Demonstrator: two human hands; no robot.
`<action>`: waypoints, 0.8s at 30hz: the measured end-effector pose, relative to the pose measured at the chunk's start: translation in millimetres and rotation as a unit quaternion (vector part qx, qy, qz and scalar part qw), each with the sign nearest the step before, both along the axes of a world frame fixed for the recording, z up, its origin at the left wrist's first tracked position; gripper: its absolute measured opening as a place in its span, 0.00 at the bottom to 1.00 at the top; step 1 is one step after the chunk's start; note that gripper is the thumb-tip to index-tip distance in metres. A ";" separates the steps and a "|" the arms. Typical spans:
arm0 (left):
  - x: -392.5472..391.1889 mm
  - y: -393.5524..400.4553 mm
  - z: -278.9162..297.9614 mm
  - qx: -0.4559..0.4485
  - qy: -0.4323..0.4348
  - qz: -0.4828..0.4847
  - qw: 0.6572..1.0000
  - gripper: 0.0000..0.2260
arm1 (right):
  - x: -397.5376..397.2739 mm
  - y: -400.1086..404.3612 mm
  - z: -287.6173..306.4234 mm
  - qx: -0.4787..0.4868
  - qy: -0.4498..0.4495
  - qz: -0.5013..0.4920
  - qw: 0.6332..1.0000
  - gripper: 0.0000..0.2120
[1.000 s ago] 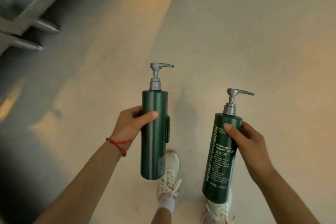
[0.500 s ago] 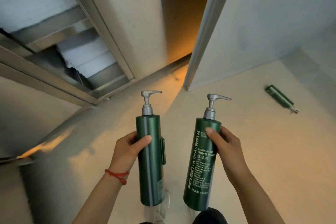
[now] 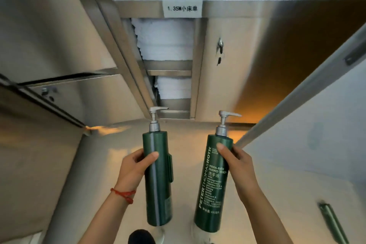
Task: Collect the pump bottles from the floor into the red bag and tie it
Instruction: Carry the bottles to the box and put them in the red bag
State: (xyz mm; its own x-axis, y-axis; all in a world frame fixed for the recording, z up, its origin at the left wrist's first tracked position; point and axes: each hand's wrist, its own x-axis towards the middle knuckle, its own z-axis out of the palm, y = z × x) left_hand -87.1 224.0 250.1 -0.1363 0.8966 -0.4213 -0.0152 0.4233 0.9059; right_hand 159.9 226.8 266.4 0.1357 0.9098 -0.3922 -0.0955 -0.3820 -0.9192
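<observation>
My left hand [image 3: 134,168] grips a plain dark green pump bottle [image 3: 157,186] upright, low in the middle of the view. My right hand [image 3: 237,166] grips a second green pump bottle [image 3: 211,194] with white "hand wash" lettering, held upright just to the right of the first. Both have grey pump heads pointing right. A third green bottle [image 3: 332,222] lies on the pale floor at the bottom right. No red bag is in view.
A stainless-steel cabinet [image 3: 247,55] stands ahead, with stacked white linen [image 3: 164,41] on its shelves and a label above. A metal door panel [image 3: 49,25] fills the left. A pale wall [image 3: 316,125] runs along the right. My shoe tip [image 3: 141,236] shows at the bottom.
The view has tilted up and turned toward the cabinet. The bottle lying on the floor has shifted from the upper right to the bottom right. Both hands still hold their bottles.
</observation>
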 end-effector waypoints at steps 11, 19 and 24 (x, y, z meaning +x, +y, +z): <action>-42.8 -132.7 47.1 0.028 0.000 0.315 0.949 0.11 | -90.8 18.3 53.4 0.064 -0.002 0.282 0.957 0.04; -79.1 -288.8 68.0 0.033 0.018 0.540 0.841 0.03 | -214.4 -78.1 66.1 0.076 0.023 0.513 0.854 0.02; -80.7 -403.5 77.1 0.038 0.026 0.635 0.771 0.06 | -273.4 -177.0 74.3 0.086 0.039 0.628 0.772 0.04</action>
State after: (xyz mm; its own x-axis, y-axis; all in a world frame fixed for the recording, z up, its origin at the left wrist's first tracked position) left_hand -167.7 -179.6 327.2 -0.9401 0.0476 -0.3377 -0.3358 0.0428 0.9409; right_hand -113.5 49.8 340.7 -0.9141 0.3441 -0.2143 0.1945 -0.0916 -0.9766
